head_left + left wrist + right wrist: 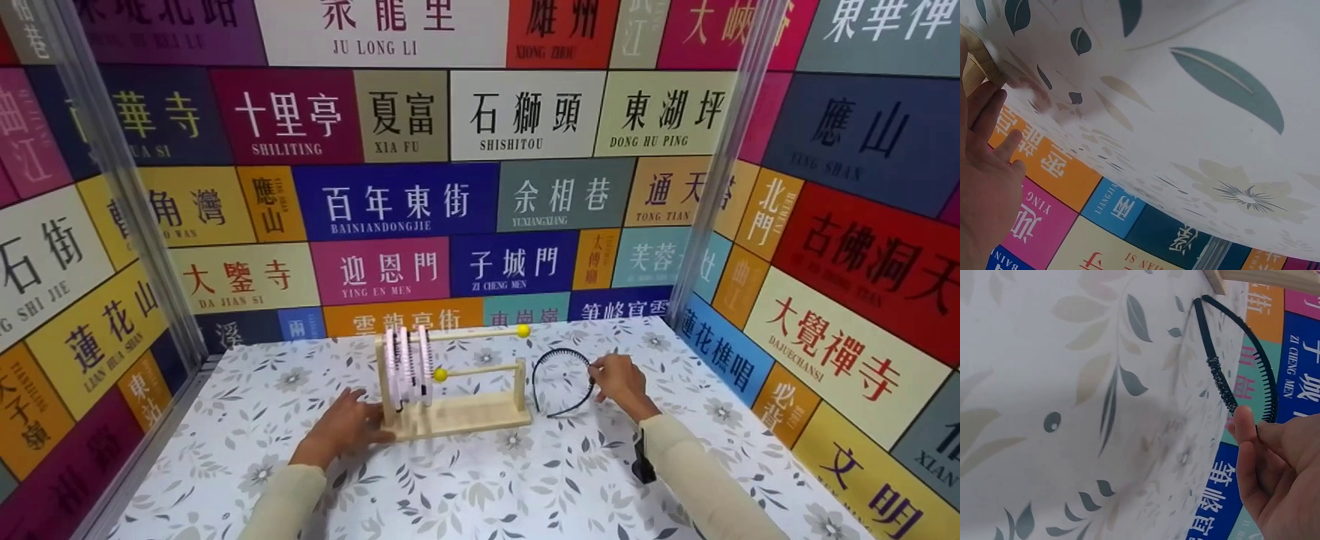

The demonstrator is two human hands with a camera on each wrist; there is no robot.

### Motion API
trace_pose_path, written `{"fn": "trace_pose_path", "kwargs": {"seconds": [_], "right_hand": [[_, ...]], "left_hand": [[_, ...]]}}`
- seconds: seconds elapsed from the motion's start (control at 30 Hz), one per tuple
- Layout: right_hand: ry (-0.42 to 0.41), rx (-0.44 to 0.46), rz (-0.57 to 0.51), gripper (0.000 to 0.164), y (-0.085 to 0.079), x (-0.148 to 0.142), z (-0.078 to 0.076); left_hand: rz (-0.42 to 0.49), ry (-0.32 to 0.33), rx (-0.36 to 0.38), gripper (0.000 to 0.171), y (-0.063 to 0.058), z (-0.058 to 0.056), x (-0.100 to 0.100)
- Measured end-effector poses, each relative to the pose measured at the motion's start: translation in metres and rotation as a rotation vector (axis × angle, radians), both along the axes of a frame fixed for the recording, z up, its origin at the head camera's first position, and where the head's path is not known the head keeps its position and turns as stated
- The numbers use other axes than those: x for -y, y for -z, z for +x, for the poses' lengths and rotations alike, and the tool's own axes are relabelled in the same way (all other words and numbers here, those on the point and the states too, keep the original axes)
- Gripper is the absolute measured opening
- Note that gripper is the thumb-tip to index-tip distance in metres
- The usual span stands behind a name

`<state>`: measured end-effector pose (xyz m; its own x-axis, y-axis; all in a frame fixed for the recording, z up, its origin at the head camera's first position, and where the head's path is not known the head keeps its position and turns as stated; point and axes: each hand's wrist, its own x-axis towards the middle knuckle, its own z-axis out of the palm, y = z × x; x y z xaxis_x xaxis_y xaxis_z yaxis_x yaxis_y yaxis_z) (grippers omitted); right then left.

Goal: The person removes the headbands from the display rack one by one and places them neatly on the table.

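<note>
A wooden stand [469,414] with two horizontal rods rests on the patterned table. Several pale pink toothed headbands [409,367] hang at its left end. My left hand [349,426] holds the stand's left end, thumb by the base; in the left wrist view, its fingertips touch the wood [982,59]. To the right of the stand, my right hand [621,382] pinches a black headband [1217,377] between thumb and fingers. That headband is toothed, with a dark textured stretch on one arm. Its loop faces the stand, its free ends low near the tabletop.
A yellow ball [523,330] caps the upper rod, and another yellow ball [441,373] tips the lower rod, which comes from the right post [520,386]. Walls of colourful sign panels [397,199] enclose the table [450,487] at the back and sides.
</note>
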<state>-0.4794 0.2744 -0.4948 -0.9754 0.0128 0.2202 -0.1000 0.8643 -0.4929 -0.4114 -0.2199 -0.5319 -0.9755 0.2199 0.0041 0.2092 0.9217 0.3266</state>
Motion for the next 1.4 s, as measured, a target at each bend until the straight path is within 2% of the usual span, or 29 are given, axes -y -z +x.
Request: {"fn": "trace_pose_path", "kwargs": {"seconds": [0.2,0.43,0.67,0.8,1.03,1.23,1.4], "right_hand": [[0.029,0.013,-0.019,0.023,0.015,-0.003,-0.002],[0.065,-0.025,-0.027,0.022,0.029,-0.006,-0.003],[0.103,-0.049,-0.040,0.019,0.033,-0.008,-0.002],[0.088,-0.057,-0.041,0.022,0.033,-0.009,-0.001],[0.033,-0.047,-0.037,0.026,0.027,-0.009,0.000],[0.000,-0.080,-0.001,0.027,0.011,-0.010,-0.004],[-0.008,-0.095,-0.012,0.029,-0.005,-0.012,-0.004]], "left_hand": [[0.000,0.008,0.011,0.055,0.001,-0.001,-0.004],[-0.016,0.033,0.011,0.056,0.001,-0.001,-0.005],[-0.009,0.036,0.001,0.055,-0.001,0.001,-0.006],[-0.015,0.035,-0.001,0.055,-0.001,0.001,-0.004],[-0.032,0.117,-0.087,0.051,0.000,0.002,-0.001],[-0.025,0.093,-0.063,0.053,0.000,0.002,0.003],[-0.013,0.064,-0.037,0.054,-0.001,0.000,0.003]]}}
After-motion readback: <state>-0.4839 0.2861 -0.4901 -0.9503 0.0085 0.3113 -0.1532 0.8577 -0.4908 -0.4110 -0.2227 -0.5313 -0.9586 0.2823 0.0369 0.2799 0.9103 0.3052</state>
